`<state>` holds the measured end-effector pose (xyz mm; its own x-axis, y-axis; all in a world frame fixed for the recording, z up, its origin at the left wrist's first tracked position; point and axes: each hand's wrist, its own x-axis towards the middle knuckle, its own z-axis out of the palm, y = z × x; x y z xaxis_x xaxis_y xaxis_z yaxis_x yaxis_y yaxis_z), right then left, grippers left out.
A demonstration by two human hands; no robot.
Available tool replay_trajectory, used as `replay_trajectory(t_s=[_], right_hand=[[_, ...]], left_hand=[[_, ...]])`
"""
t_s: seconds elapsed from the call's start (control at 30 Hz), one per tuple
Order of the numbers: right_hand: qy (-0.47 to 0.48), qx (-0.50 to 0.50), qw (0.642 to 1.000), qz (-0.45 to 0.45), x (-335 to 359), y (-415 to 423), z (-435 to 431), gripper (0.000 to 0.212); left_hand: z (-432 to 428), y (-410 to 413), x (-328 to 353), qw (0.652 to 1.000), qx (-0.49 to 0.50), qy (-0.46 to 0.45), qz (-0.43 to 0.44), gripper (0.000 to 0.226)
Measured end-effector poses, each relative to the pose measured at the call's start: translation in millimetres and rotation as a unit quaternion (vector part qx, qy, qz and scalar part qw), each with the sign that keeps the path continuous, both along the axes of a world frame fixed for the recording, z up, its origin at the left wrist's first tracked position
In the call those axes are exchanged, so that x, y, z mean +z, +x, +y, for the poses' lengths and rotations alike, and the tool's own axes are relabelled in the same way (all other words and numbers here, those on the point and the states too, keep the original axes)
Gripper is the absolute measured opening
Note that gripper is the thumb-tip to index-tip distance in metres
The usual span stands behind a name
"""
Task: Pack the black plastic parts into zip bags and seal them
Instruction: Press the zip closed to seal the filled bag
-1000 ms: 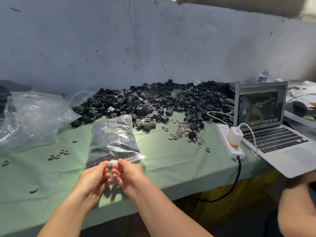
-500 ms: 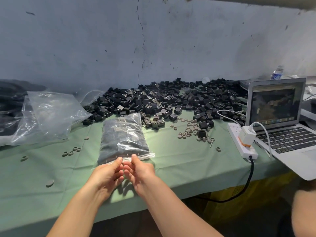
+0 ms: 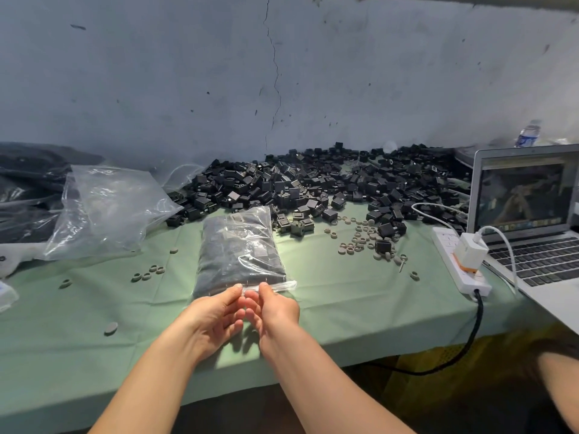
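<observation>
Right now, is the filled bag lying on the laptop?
No, the bag lies on the green cloth, well left of the laptop.

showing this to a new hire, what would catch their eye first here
The big heap of black plastic parts sprawled along the back of the green table draws the eye first. In front of it, at the centre, lies a filled zip bag, its near edge pinched by the left hand and right hand. An open laptop sits at the right edge.
</observation>
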<state>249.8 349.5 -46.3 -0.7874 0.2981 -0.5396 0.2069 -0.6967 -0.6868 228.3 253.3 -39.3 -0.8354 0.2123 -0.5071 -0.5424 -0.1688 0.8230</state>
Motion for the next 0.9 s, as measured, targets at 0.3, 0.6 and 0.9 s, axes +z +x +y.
replay_trajectory(t_s=[0.3, 0.6, 0.9], right_hand=[[0.019, 0.000, 1.000, 0.006, -2.3, 0.0, 0.4, 0.023], [0.074, 0.019, 0.997, -0.005, -6.4, -3.7, 1.8, 0.027], [0.055, 0.029, 0.998, 0.017, -2.1, 2.0, -0.8, 0.026]], left_hand=[[1.0, -1.6, -3.2, 1.000, 0.021, 0.010, -0.012, 0.017], [3.0, -0.8, 1.8, 0.998, 0.059, 0.018, -0.026, 0.021], [-4.9, 2.3, 1.5, 0.997, 0.046, 0.042, -0.038, 0.017]])
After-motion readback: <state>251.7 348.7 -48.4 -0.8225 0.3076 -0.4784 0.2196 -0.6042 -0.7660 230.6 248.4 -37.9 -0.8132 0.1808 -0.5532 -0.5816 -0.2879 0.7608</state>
